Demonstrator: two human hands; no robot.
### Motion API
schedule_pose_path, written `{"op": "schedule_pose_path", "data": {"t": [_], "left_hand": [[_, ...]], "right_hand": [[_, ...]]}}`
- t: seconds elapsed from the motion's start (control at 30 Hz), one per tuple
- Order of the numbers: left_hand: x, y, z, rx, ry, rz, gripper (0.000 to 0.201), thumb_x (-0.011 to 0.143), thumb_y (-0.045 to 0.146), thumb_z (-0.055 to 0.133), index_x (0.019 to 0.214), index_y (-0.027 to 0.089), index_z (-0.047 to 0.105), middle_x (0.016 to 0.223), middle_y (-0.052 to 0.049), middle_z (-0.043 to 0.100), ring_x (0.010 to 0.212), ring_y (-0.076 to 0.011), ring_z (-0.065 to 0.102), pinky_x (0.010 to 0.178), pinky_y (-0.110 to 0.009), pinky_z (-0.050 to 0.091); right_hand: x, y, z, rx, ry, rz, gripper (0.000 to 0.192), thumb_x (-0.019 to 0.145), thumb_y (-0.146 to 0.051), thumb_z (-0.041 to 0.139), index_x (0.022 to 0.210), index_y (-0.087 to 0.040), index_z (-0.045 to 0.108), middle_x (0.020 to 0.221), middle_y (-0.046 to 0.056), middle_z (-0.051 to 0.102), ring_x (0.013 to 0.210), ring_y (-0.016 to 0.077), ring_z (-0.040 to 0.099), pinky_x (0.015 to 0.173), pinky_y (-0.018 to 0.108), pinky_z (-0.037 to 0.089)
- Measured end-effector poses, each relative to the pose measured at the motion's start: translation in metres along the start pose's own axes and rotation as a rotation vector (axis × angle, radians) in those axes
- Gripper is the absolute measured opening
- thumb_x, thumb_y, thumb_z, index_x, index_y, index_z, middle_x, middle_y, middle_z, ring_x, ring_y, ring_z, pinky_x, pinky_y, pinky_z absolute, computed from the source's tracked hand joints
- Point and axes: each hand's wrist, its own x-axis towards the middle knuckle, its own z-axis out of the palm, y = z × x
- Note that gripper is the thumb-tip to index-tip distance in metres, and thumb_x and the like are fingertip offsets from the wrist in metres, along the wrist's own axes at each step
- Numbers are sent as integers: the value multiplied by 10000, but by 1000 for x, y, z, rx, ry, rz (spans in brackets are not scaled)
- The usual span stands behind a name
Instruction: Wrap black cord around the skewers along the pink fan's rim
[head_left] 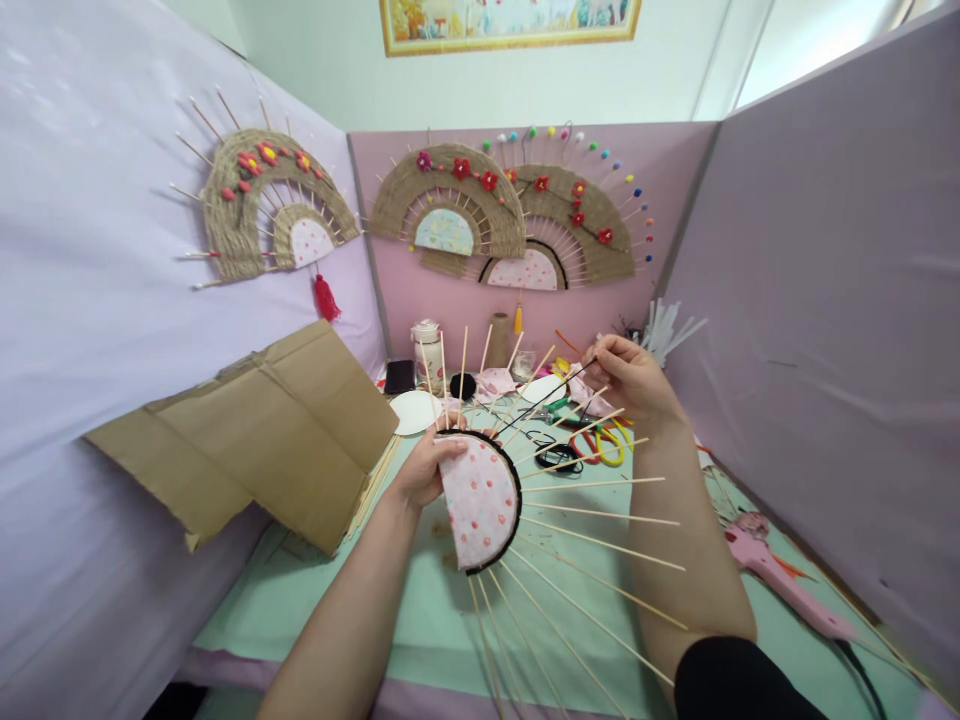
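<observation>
My left hand (421, 470) grips the straight edge of a half-round pink dotted fabric piece (480, 497) with a black cord rim. Several thin wooden sticks (600, 515) fan out from it toward the right and the bottom. My right hand (628, 377) is raised behind the sticks and pinches the end of a black cord (544, 397) that runs down to the rim of the fabric piece. Both forearms reach in from the bottom of the view.
A folded cardboard sheet (262, 430) leans at the left. A pink glue gun (780, 580) lies at the right on the green mat (420, 620). Scissors with yellow handles (611, 447), jars (429, 350) and white discs (415, 411) crowd the back. Finished fans (450, 210) hang on the panels.
</observation>
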Motion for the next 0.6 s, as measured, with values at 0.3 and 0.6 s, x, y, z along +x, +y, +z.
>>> {"op": "schedule_pose_path", "data": {"t": [0.3, 0.6], "left_hand": [[1, 4, -2, -43, 87, 122, 307, 614, 129, 654, 848, 179, 460, 898, -74, 673, 837, -220, 643, 729, -323, 491], [3, 15, -16, -66, 218, 226, 302, 595, 115, 663, 848, 161, 503, 901, -76, 684, 765, -190, 645, 711, -303, 491]], "right_hand": [[3, 15, -9, -248, -58, 215, 235, 667, -359, 690, 786, -190, 579, 582, -30, 484, 428, 48, 336, 372, 192, 240], [5, 24, -10, -596, -420, 332, 286, 647, -398, 688, 706, -119, 665, 597, 11, 554, 506, 76, 437, 431, 207, 291]]}}
